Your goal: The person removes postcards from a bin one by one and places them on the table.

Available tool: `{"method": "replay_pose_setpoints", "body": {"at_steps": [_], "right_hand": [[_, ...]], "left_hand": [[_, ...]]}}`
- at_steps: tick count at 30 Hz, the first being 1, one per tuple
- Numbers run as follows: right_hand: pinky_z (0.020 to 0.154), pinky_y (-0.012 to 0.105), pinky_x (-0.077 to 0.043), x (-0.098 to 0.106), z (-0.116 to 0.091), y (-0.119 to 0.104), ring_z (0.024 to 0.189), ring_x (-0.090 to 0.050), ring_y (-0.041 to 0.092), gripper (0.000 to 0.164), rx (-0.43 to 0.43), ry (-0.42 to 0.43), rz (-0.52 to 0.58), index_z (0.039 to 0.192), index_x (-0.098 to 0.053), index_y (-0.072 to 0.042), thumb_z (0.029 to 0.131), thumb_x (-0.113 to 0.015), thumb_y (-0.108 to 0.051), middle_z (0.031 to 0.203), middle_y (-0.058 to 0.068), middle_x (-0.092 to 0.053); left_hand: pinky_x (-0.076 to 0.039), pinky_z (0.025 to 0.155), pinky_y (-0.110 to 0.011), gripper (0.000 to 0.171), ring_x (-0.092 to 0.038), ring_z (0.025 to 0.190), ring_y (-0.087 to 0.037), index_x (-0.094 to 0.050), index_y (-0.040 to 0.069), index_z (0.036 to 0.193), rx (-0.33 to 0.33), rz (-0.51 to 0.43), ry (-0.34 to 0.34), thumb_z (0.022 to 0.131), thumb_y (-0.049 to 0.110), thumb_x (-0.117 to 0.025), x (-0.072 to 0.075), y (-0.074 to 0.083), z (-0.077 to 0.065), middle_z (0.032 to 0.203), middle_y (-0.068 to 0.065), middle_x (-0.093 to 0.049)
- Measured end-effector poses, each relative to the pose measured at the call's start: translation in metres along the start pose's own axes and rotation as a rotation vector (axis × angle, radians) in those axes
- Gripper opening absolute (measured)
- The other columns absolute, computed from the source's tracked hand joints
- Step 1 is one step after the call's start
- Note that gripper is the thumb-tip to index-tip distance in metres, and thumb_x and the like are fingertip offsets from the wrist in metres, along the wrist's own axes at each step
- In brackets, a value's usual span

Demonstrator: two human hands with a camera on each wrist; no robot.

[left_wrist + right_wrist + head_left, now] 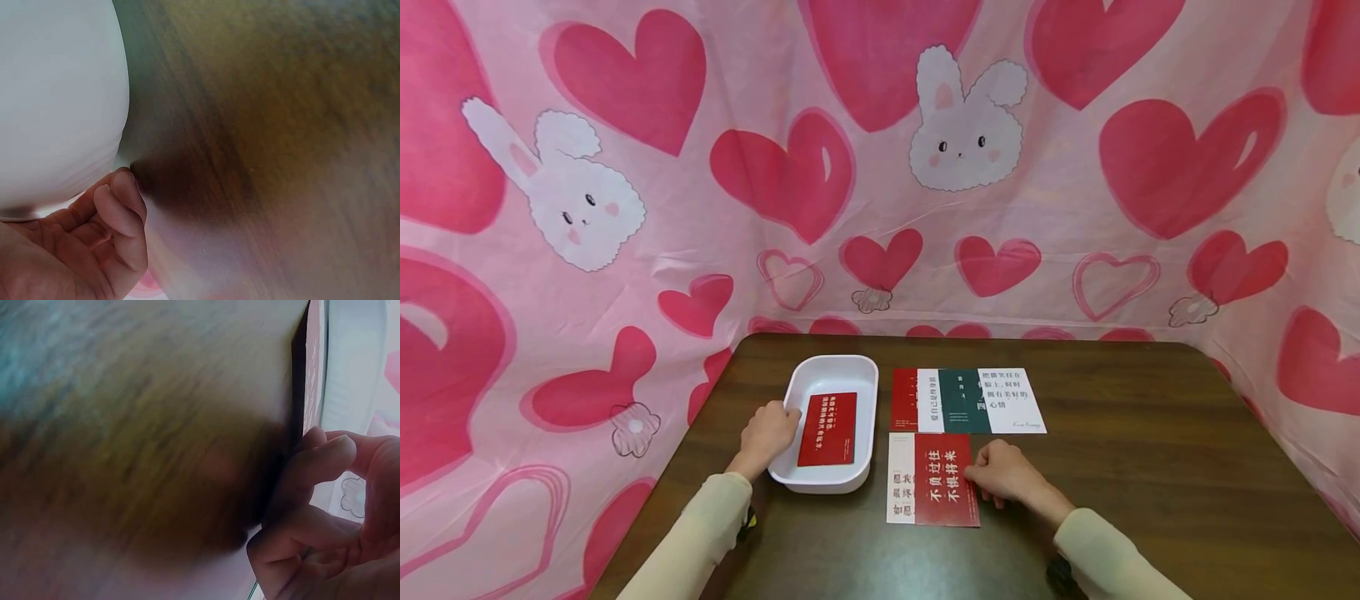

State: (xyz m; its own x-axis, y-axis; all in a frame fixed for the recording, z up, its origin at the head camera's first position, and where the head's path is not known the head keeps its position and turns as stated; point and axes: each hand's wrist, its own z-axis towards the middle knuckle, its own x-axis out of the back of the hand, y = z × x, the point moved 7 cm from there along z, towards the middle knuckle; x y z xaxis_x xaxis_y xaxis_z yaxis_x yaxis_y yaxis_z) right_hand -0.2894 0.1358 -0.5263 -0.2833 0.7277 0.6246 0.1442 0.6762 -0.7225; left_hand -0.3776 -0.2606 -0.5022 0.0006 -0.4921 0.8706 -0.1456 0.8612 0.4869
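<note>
My left hand (771, 435) grips the left rim of a white plastic tray (871, 417). In the left wrist view its curled fingers (122, 215) lie against the tray's outer wall (56, 100). Inside the tray lies a red card (827, 429) with white writing. On the right, my right hand (1006, 471) pinches the right edge of another red card (942, 479) with large white characters. This card overlaps a white card (900, 492) with red characters. The right wrist view shows the thumb and index finger at the card's edge, the other fingers curled below.
Behind the pinched card lies an overlapping row: a red card (904, 400), a white card (928, 404), a dark green card (958, 404) and another white card (1011, 404). All rest on a brown wooden table (1150, 442). A pink heart-and-rabbit cloth (1060, 192) hangs behind the table.
</note>
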Motion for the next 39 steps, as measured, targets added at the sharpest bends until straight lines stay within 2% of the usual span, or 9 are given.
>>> {"method": "replay_pose_setpoints", "body": {"at_steps": [17, 30, 39], "right_hand": [[0.050, 0.022, -0.045, -0.001, -0.002, -0.001, 0.050, -0.060, 0.019, 0.032, -0.013, 0.031, -0.020, 0.072, -0.062, -0.007, 0.092, -0.080, -0.024, 0.061, 0.007, -0.062], [0.053, 0.027, -0.047, 0.004, -0.005, -0.002, 0.050, -0.060, 0.018, 0.031, 0.044, -0.014, 0.019, 0.074, -0.063, -0.008, 0.094, -0.079, -0.025, 0.061, 0.006, -0.063], [0.052, 0.029, -0.046, 0.014, -0.005, -0.001, 0.052, -0.057, 0.019, 0.028, 0.048, 0.027, 0.045, 0.077, -0.064, -0.007, 0.095, -0.078, -0.023, 0.062, 0.006, -0.062]], "left_hand": [[-0.059, 0.068, -0.051, 0.035, -0.066, 0.075, -0.029, -0.067, -0.009, 0.111, 0.012, 0.003, 0.007, 0.103, 0.024, -0.057, 0.000, 0.000, -0.001, 0.087, -0.016, -0.068], [-0.060, 0.069, -0.050, 0.035, -0.067, 0.075, -0.028, -0.067, -0.009, 0.110, 0.020, -0.002, 0.007, 0.103, 0.024, -0.058, 0.001, 0.001, -0.002, 0.084, -0.015, -0.067], [-0.059, 0.069, -0.052, 0.035, -0.067, 0.075, -0.029, -0.067, -0.010, 0.108, 0.007, 0.010, 0.006, 0.103, 0.023, -0.056, 0.002, 0.003, -0.003, 0.085, -0.016, -0.068]]}}
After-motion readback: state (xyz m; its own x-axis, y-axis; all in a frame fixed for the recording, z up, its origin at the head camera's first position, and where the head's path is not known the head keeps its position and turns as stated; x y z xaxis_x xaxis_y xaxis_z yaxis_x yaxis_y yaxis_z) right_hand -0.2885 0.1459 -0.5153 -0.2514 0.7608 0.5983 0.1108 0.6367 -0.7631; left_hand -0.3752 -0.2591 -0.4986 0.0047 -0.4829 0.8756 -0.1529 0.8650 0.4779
